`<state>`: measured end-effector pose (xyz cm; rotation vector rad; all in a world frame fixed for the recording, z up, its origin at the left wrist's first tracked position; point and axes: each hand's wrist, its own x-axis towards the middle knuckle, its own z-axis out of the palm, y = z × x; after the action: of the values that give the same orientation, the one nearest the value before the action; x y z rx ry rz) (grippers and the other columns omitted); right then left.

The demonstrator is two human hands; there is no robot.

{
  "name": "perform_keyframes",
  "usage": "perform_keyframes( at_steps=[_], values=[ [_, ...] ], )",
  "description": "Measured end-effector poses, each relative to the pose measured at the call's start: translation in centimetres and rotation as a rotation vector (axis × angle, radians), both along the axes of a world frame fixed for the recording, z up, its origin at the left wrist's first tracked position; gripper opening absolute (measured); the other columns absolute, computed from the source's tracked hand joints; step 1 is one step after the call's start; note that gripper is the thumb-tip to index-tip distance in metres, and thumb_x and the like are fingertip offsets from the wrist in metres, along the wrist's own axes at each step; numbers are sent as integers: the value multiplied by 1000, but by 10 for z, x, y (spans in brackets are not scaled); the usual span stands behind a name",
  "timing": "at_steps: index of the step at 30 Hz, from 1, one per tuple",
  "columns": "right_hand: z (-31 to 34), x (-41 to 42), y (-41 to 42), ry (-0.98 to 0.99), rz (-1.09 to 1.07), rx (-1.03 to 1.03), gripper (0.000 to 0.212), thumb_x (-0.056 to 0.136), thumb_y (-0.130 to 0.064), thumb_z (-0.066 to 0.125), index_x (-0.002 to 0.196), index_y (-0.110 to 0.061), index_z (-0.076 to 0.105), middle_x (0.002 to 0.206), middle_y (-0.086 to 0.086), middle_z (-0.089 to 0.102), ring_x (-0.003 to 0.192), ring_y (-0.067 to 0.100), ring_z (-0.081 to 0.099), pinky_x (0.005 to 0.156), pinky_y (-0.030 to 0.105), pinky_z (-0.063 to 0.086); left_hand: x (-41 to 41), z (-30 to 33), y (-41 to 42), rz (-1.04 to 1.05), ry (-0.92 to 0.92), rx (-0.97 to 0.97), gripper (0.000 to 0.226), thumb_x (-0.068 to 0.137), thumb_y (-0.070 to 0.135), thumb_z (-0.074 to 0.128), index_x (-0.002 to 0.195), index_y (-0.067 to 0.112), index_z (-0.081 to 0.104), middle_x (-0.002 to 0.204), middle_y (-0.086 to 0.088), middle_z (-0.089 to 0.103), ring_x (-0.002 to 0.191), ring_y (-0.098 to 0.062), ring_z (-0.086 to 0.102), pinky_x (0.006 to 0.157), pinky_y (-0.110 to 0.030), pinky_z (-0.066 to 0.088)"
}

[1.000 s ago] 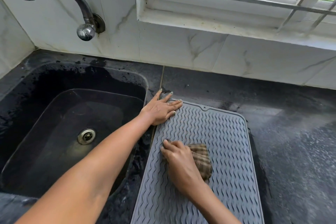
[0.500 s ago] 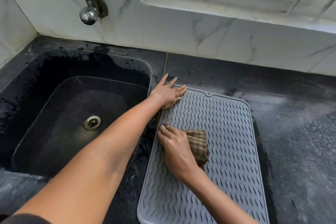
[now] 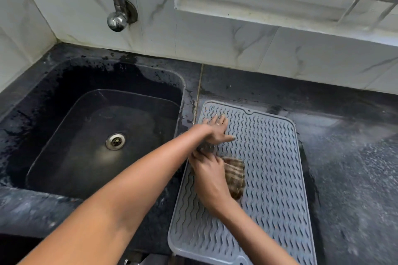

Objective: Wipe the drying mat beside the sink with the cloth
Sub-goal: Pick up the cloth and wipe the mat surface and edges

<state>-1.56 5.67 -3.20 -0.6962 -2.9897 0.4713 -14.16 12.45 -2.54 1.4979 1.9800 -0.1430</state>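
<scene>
- Your right hand (image 3: 210, 178) lies on the near-left part of the drying mat (image 3: 269, 170), fingers curled over and closed onto the cloth (image 3: 234, 175), pressing it against the ridged surface.
- The cloth is a bunched, brown striped wad; most of it bulges out on the far-from-thumb side of that hand, to its right, and it rests on the mat's left-centre area.
- Your left hand (image 3: 216, 131) sits just beyond the right hand, flat on the mat with palm down and fingers spread, the thumb pointing right across the ridges. A ring shows on one finger.
- Your left forearm crosses in from the sink side, and its wrist lies right over the knuckles of the right hand; whether they touch cannot be told, as the spot is blurred.
- The grey mat lies on the dark counter (image 3: 344, 157), stretching well beyond both hands to their right and toward you.
- To the left of both hands, past the mat's edge, is the black sink (image 3: 64, 84), wet, with its drain (image 3: 115, 141) in the bottom.
- The tap (image 3: 116, 6) comes out of the tiled wall beyond your left hand, above the sink.
</scene>
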Motion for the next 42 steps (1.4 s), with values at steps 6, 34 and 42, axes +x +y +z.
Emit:
perform_keyframes(
  at_steps=[6,34,42],
  values=[
    [1,52,-43,1,200,-186,43,80,-15,40,117,-13,62,138,-2,53,128,19,41,89,36,27,4,-10,-9,36,22,123,80,97,50,34,149,13,-13,157,-6,-20,146,-24,-15,120,-45,-4],
    [4,72,-56,92,190,-89,42,77,-2,49,118,-1,61,129,15,59,127,32,47,99,41,37,48,-12,-91,36,249,159,105,84,69,41,150,9,-13,159,-9,-15,147,-23,-11,118,-38,-7],
    [-8,112,-78,117,380,-273,33,72,6,57,97,-7,74,116,5,70,116,23,56,89,44,43,50,-12,-97,33,280,146,100,87,67,38,149,8,-14,159,-9,-15,147,-23,-11,118,-38,-7]
  ],
)
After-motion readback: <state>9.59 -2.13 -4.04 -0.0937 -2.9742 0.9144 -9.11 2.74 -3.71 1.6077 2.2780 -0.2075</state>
